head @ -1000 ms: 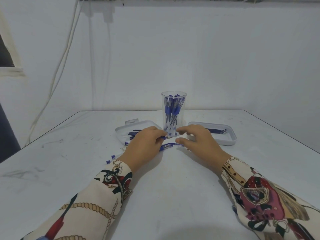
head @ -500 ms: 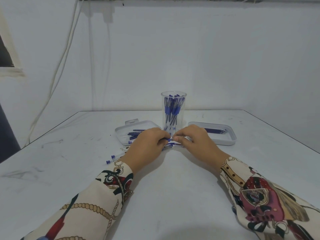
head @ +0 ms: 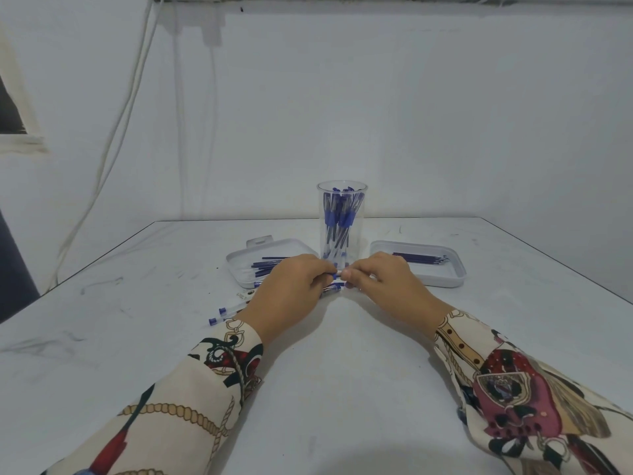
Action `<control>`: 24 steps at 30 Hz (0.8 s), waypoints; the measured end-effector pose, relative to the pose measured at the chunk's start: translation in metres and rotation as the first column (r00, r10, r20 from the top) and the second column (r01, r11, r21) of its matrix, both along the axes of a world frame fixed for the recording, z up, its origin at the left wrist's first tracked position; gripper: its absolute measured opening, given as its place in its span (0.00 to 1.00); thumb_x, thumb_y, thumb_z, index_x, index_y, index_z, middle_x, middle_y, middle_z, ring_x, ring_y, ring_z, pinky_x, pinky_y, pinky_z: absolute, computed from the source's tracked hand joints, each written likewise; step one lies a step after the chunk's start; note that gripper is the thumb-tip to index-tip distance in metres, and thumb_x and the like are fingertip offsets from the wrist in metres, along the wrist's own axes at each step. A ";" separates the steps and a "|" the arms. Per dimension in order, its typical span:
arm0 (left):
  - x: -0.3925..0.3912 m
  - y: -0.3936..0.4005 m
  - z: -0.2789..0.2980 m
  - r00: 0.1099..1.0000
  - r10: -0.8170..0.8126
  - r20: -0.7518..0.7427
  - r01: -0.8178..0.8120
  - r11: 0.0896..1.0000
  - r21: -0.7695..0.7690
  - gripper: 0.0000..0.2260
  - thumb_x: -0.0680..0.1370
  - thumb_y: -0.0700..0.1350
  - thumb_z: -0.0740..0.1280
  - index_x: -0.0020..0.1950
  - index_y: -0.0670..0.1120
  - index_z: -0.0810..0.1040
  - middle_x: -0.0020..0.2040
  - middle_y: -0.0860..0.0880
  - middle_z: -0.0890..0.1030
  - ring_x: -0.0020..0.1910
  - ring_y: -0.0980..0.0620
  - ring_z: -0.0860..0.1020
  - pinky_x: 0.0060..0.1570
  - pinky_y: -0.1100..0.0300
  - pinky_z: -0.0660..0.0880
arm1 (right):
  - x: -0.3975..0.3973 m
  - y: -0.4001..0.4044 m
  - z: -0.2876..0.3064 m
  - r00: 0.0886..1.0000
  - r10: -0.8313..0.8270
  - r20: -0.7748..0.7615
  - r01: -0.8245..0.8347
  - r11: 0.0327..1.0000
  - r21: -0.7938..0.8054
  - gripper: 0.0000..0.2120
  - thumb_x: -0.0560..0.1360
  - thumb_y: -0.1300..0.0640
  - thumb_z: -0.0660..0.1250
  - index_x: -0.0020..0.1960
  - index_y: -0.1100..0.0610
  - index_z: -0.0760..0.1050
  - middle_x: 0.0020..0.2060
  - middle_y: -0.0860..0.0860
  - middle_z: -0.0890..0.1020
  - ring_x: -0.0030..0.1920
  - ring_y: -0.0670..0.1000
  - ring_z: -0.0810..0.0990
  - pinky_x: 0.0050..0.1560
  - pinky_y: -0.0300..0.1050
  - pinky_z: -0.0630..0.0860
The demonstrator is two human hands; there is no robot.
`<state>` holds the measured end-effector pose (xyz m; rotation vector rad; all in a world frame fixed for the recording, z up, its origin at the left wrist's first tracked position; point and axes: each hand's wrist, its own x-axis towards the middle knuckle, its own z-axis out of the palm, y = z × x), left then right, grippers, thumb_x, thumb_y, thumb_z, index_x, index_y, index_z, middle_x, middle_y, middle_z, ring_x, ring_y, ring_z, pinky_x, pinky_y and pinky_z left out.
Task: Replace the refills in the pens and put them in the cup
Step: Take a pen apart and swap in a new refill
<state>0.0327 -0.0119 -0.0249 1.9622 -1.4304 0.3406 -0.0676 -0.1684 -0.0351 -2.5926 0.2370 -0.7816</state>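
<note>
My left hand (head: 291, 296) and my right hand (head: 383, 282) meet fingertip to fingertip just above the table, both pinching one clear pen with blue parts (head: 336, 275). Most of that pen is hidden inside my fingers. Another pen (head: 334, 287) lies on the table just under them. Directly behind stands a clear cup (head: 341, 224) holding several blue pens upright. Two more pens (head: 227, 311) lie on the table to the left of my left wrist.
A white tray (head: 239, 269) with several blue refills sits left of the cup. A second white tray (head: 455, 277) with several refills sits on its right. The white table (head: 325, 389) ends at a wall behind and at edges left and right.
My right hand has closed in from the right until its fingertips meet my left hand's at the pen. The left hand has stayed almost in place.
</note>
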 end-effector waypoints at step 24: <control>-0.001 0.000 0.000 1.000 0.025 0.010 -0.026 0.999 0.023 0.10 0.77 0.40 0.63 0.55 0.46 0.81 0.45 0.47 0.80 0.46 0.48 0.76 0.48 0.54 0.71 | -0.004 0.013 0.008 0.989 0.099 0.108 -0.145 0.788 0.598 0.06 0.78 0.60 0.66 0.47 0.60 0.81 0.34 0.50 0.82 0.31 0.35 0.77 0.34 0.26 0.70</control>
